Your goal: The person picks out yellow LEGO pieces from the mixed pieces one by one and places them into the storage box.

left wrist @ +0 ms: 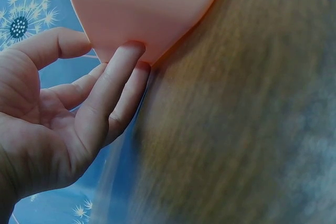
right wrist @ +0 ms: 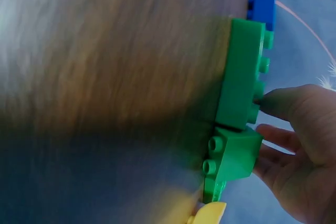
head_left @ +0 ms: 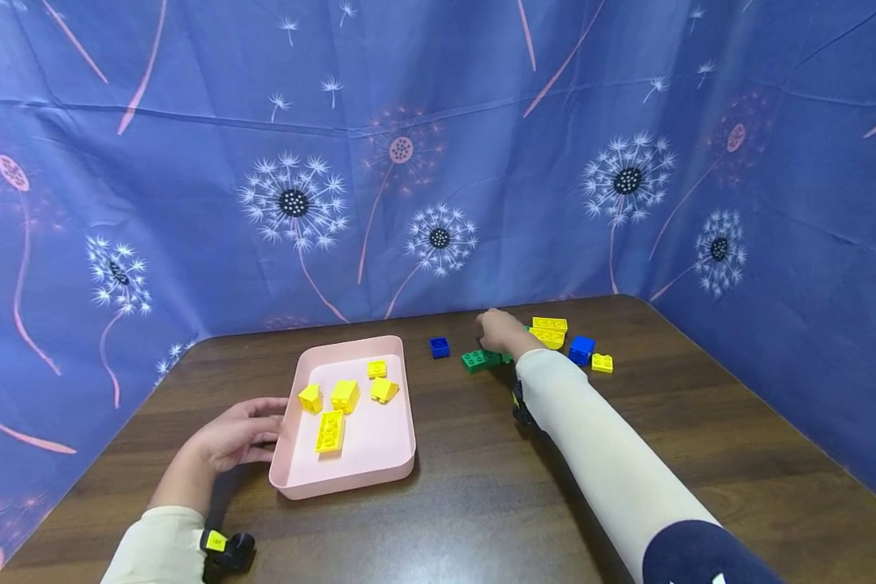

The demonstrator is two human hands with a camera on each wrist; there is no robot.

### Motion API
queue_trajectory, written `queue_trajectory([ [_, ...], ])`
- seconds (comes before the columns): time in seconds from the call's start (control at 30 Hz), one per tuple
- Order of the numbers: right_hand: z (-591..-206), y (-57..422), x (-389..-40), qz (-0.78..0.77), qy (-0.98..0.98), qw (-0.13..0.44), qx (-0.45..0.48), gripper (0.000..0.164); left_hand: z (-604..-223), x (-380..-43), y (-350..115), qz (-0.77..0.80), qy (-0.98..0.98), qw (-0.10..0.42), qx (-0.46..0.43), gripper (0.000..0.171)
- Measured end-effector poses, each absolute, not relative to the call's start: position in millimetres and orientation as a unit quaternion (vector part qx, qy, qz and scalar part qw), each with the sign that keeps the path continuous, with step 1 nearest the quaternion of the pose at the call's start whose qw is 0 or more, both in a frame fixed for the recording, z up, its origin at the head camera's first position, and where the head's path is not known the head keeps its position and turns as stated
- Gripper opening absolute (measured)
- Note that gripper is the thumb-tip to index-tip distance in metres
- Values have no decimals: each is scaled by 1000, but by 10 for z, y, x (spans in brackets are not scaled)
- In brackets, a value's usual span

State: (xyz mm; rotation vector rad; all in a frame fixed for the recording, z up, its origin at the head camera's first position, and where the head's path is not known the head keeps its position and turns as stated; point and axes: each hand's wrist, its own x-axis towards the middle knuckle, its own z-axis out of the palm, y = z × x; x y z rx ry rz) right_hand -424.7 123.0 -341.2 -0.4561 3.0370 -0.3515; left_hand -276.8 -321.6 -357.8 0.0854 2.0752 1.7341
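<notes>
At the left side of a pink tray (head_left: 380, 438), my left hand (head_left: 241, 434) touches the outer wall with its fingertips, the fingers extended. Inside the tray lie several yellow bricks (head_left: 345, 396). My right hand (head_left: 502, 331) is at the back of the table, beside a long green brick (head_left: 479, 361). In the right wrist view a fingertip is right at the studs of that green brick (right wrist: 241, 74), and other fingers reach behind a second green brick (right wrist: 239, 153). No brick shows pinched between the fingers.
A dark blue brick (head_left: 440, 348) sits between the tray and the green bricks. Right of my right hand are yellow bricks (head_left: 550, 324), a blue brick (head_left: 581, 350) and a small yellow brick (head_left: 602, 362). A blue patterned cloth (head_left: 511, 203) hangs behind the table.
</notes>
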Motion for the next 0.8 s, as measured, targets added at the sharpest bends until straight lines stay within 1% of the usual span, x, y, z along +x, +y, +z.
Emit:
queue_trajectory([
  [0.07, -3426, 1211, -4269, -90, 984, 31, -149, 37, -3585, -2759, -3230, 623, 751, 216, 30, 68],
  [0.13, -3432, 1202, -4288, -78, 985, 35, -148, 31, -3587, -2756, -3236, 620, 754, 214, 25, 68],
  [0.3, -3406, 1208, -4304, -79, 987, 42, -136, 22, -3584, -2780, -3216, 618, 757, 209, 20, 67],
  [0.6, -3398, 1185, -4293, -104, 984, 47, -136, 26, -3572, -2766, -3206, 623, 753, 211, 27, 67],
  [0.8, -3419, 1175, -4264, -109, 985, 33, -132, 27, -3564, -2755, -3196, 626, 751, 208, 24, 69],
])
